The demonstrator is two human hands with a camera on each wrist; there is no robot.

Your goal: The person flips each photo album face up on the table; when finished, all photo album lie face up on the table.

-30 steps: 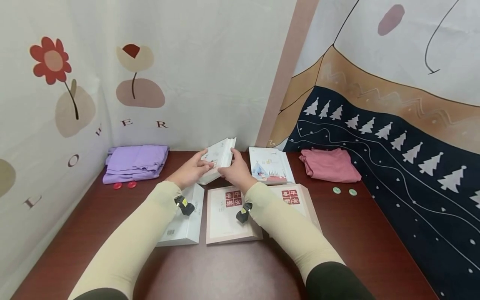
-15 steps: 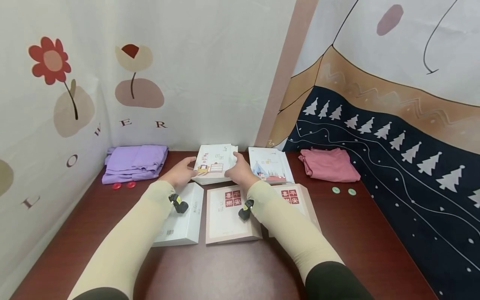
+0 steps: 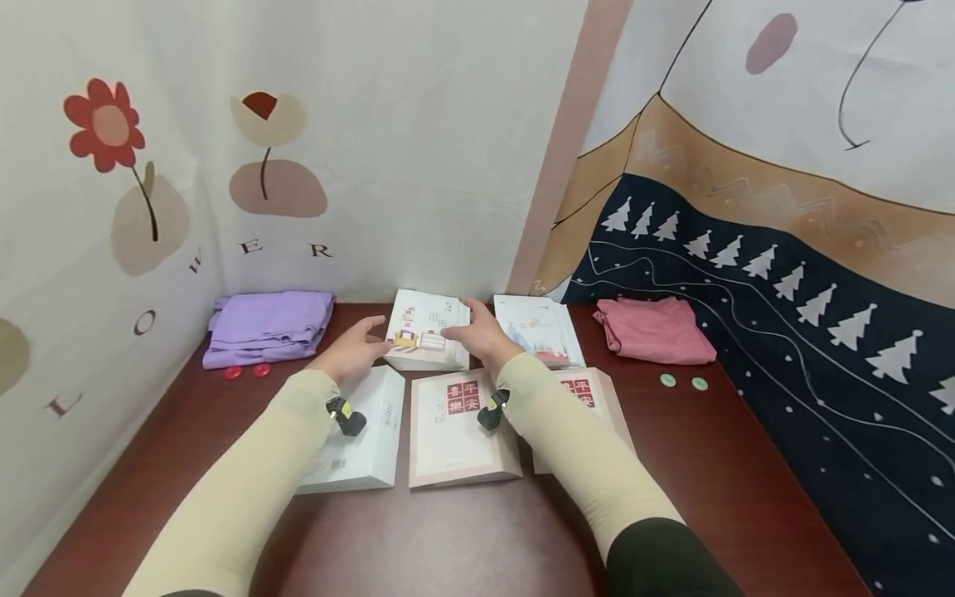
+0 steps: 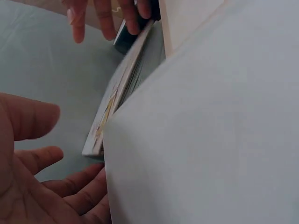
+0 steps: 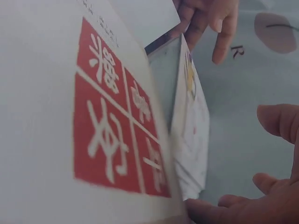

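Note:
A thick white book (image 3: 418,332) with a drawing of furniture on its cover lies flat at the back middle of the table. My left hand (image 3: 354,347) is at its left side, with thumb and fingers spread; in the left wrist view the thumb (image 4: 35,119) is apart from the book. Along the right edge is my right hand (image 3: 483,333), its thumb overlapping the cover in the head view. The right wrist view has that thumb (image 5: 280,121) away from the book and the fingers loosely bent near its end. Neither hand grips anything.
Beside it lies another white book (image 3: 537,319) with a tent drawing. In front, a white book (image 3: 366,448) and two books with red character squares (image 3: 448,452) form a row. Folded purple cloth (image 3: 269,327) and red buttons (image 3: 261,370) lie left; pink cloth (image 3: 656,332) and green buttons (image 3: 667,381) right.
The book was tilted up between both hands a second ago and now lies flat. Both hands have loosened from it, and the left has drawn slightly to the left.

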